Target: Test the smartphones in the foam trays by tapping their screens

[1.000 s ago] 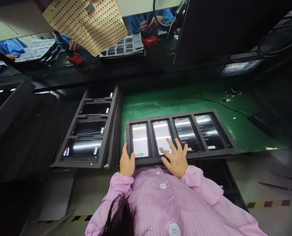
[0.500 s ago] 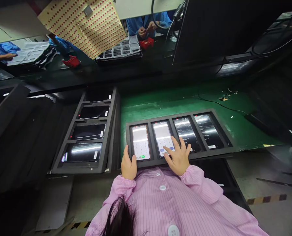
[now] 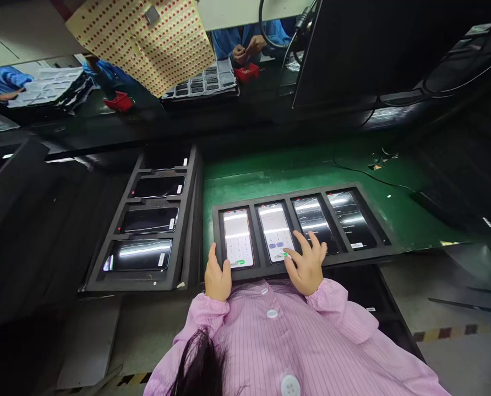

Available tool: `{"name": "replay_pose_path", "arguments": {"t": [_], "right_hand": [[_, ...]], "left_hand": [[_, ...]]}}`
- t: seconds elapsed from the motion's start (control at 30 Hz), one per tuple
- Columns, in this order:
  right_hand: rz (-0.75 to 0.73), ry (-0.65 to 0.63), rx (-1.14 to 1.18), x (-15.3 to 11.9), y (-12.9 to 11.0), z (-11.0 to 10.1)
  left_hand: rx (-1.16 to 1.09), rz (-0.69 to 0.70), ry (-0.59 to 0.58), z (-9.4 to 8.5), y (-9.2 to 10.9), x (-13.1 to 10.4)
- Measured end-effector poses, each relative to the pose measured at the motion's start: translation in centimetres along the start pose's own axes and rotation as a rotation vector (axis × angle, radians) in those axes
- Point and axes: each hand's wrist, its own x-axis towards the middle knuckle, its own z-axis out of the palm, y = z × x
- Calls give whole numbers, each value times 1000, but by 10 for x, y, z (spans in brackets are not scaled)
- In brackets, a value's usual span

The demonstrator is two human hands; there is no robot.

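Observation:
A black foam tray (image 3: 252,236) in front of me holds several smartphones in a row of slots. The leftmost smartphone (image 3: 238,234) and the second smartphone (image 3: 273,223) show bright dial pads. Dark screens with text lines are on the third smartphone (image 3: 311,214) and the rightmost smartphone (image 3: 350,217). My left hand (image 3: 218,278) rests at the tray's left front corner, fingers apart, holding nothing. Over the lower right of the second smartphone is my right hand (image 3: 307,267), fingers spread, a fingertip at the green call button; whether it touches the glass I cannot tell.
Left of me, a stacked foam tray (image 3: 175,264) holds several dark-screened phones. A thin cable (image 3: 369,171) lies on the green bench top (image 3: 245,184). A black panel (image 3: 377,49) stands at the back right. Across the bench, co-workers in blue sleeves sit near red bins (image 3: 119,102).
My right hand has shifted slightly right and toward me, from the second phone's number keys to its green call button. Two keys stay shaded. My left hand has hardly moved.

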Motion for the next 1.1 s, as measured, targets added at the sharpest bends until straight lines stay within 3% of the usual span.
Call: {"name": "replay_pose_path", "arguments": {"t": [0.13, 0.27, 0.37, 0.53, 0.7, 0.9, 1.0, 1.1], "right_hand": [[-96, -138, 26, 2, -7, -1], [37, 3, -11, -1, 1, 0], [87, 21, -30, -3, 3, 0], [-58, -129, 25, -2, -7, -1], [-121, -43, 135, 0, -17, 1], [-430, -289, 189, 19, -60, 15], [-456, -372, 136, 25, -75, 23], [-399, -309, 102, 24, -75, 26]], "left_hand": [[-15, -11, 15, 1, -3, 0], [-41, -7, 27, 4, -8, 0], [-60, 9, 41, 6, -12, 0], [-86, 32, 41, 6, -12, 0], [-99, 51, -18, 3, -8, -1], [-150, 56, -22, 2, -5, -4], [-152, 39, -28, 2, -5, -4], [-150, 63, -29, 3, -6, -5]]}}
